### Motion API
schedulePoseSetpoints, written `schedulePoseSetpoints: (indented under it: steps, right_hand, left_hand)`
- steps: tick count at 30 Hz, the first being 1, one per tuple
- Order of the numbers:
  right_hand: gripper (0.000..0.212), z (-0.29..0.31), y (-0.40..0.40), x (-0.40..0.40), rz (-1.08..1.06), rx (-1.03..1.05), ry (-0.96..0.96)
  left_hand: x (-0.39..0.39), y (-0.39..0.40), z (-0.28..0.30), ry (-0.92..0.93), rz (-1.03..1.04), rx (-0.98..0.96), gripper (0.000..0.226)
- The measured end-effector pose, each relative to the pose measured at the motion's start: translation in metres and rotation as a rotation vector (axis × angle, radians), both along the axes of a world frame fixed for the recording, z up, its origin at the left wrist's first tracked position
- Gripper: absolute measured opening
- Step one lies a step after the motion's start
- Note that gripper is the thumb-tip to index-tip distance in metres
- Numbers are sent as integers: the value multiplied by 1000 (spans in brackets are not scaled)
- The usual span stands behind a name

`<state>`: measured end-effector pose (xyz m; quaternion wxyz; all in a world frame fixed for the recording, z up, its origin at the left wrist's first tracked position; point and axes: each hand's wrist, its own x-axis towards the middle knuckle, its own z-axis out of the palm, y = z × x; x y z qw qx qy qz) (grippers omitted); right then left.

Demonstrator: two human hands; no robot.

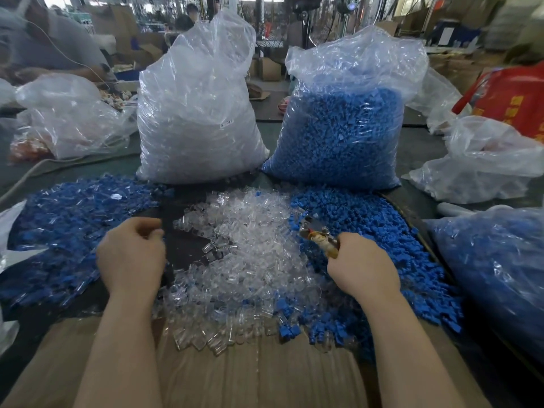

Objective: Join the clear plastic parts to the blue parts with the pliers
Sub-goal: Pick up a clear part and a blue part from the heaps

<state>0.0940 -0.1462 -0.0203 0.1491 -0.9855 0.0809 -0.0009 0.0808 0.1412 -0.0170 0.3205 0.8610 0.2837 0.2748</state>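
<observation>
- Head view looks down over both my forearms at the heap of clear plastic parts (250, 254), which I take as my landmark; it lies spread across the dark table (182, 248) and spills onto the cardboard sheet (259, 375) nearest me.
- My right hand (363, 266) sits at the right edge of that clear heap, fingers wrapped round the handles of the pliers (319, 235).
- Pliers' metal head points up and left from my fist, its tip right where the clear heap meets the loose blue parts (391, 245); whether the tip holds a piece I cannot tell.
- Those loose blue parts lie banked to the right of the clear heap, running from far back down to the cardboard.
- My left hand (132, 254) hovers at the left edge of the clear heap, over a bare patch of table, fingers curled inward; blur hides whether anything is pinched in them.
- Left of the clear heap, past my left hand, spreads a pile of joined pieces (67, 231), blue with clear bits mixed through.
- Behind the clear heap stand two tall sacks side by side: a bag of clear parts (194, 113) on the left, a bag of blue parts (344, 128) on the right.
- Far right of the clear heap, a third bag (497, 269) holds blue pieces.
</observation>
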Motion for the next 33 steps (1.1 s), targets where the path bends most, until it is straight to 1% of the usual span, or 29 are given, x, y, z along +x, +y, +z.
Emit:
schedulePoseSetpoints:
  steps: [2,4,6,8,10,11,14,17,19,21,24,26,28,30,33]
  right_hand:
    - [20,-2,5,-1,-4,-22,-22]
    - [24,-4,8,-2,-19,-42,-51]
    - [26,-6,9,-1,-46,-47,-63]
    - [20,-6,8,-1,-60,-48,-63]
    - [14,-6,8,0,-53,-58,-53]
    - [15,-6,8,0,-48,-67,-47]
    - [22,-6,7,0,-33,-74,-40]
    - [29,-6,6,0,-17,-59,-27]
    - [30,-5,5,0,-6,-49,-31]
    - [24,-4,6,-1,-9,-35,-43]
    - [20,-2,6,-1,-26,-7,-53]
    - [21,-1,6,-1,-39,13,-64]
    - [20,0,4,1,-59,68,-85]
    - [16,0,3,4,-65,161,-116]
    - [14,1,1,6,-40,316,-174]
  left_hand:
    - [4,-13,2,74,-147,21,12]
    - [8,-25,0,162,-266,42,14]
    - [10,-31,-5,253,-339,78,20]
    - [11,-33,-8,303,-367,77,23]
    - [12,-32,-9,316,-371,45,20]
    - [12,-32,-9,323,-372,28,17]
    - [13,-30,-9,343,-386,-14,11]
    - [13,-31,-10,343,-396,18,7]
    - [13,-32,-10,319,-387,28,9]
    - [13,-33,-8,248,-382,-13,10]
    - [11,-38,1,93,-420,-141,7]
    - [10,-45,9,19,-470,-312,10]
    - [10,-52,17,5,-546,-537,18]
    - [9,-58,24,27,-631,-733,22]
    - [7,-69,29,8,-755,-991,15]
